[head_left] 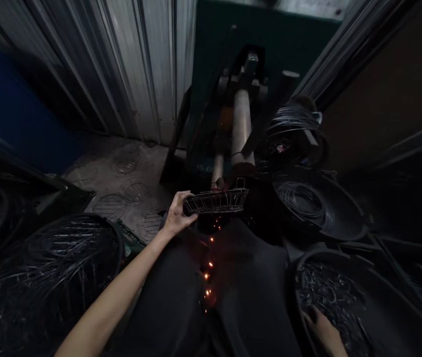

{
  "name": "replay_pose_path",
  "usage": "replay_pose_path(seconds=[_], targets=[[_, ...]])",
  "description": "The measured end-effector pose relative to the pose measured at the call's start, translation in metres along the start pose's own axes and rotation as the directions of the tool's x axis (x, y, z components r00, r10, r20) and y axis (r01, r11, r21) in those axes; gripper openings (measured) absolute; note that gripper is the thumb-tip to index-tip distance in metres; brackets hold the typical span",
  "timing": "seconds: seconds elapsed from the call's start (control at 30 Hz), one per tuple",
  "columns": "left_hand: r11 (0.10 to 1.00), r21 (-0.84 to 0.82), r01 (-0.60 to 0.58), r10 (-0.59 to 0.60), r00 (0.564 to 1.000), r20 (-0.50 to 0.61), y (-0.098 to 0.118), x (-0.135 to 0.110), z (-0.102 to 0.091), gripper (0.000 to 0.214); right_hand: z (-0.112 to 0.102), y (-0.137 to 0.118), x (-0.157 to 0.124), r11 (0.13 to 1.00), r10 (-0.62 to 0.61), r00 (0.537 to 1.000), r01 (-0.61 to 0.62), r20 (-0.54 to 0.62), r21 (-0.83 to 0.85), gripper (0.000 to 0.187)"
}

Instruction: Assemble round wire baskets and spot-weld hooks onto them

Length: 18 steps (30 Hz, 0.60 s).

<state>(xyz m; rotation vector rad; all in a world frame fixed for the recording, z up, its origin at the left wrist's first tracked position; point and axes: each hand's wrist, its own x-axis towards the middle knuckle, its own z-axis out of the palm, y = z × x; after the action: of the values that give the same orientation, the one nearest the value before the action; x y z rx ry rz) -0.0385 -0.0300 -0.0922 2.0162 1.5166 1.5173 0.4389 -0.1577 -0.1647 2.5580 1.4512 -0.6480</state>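
My left hand (176, 214) grips the left end of a wire basket frame (216, 202) and holds it level under the metal arm of a welding machine (241, 126). Orange sparks (208, 275) fall below the frame onto my dark lap. My right hand (322, 331) is low at the right, reaching into a dark round tub (303, 263) of small wire pieces (330, 292). Its fingers are buried among the pieces, so its grip is hidden.
A large round tub of wire frames (47, 277) sits at my left. A second tub with coiled wire (307, 203) stands right of the machine, with another wire coil (294, 119) behind it. Round wire racks (136, 191) lie on the concrete floor beside corrugated metal walls (140, 64).
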Motion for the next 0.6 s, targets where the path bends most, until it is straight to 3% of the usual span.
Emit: replay_pose_path(seconds=[0.13,0.23,0.33,0.47,0.6], targets=[[0.977,0.126,-0.169,0.165,0.985,0.047,0.016,-0.017,-0.013,0.053,0.005,0.002,-0.005,1.0,0.014,0.999,-0.015,0.029,0.007,0.039],[0.928,0.231,-0.291,0.275,0.956,0.102,0.036,-0.029,-0.021,0.052,-0.003,0.0,-0.014,0.995,0.105,0.992,-0.104,-0.069,0.008,0.05],[0.874,0.297,-0.385,0.365,0.923,0.122,0.056,-0.032,-0.022,0.05,-0.011,-0.008,-0.024,0.986,0.161,0.968,-0.151,-0.194,0.067,0.05],[0.828,0.321,-0.46,0.44,0.887,0.139,0.071,-0.03,-0.02,0.049,-0.026,-0.028,-0.038,0.948,0.177,0.92,-0.064,-0.35,0.312,0.045],[0.799,0.316,-0.512,0.495,0.858,0.14,0.077,-0.03,-0.02,0.047,-0.05,-0.064,-0.058,0.767,0.159,0.883,0.171,-0.441,0.619,0.044]])
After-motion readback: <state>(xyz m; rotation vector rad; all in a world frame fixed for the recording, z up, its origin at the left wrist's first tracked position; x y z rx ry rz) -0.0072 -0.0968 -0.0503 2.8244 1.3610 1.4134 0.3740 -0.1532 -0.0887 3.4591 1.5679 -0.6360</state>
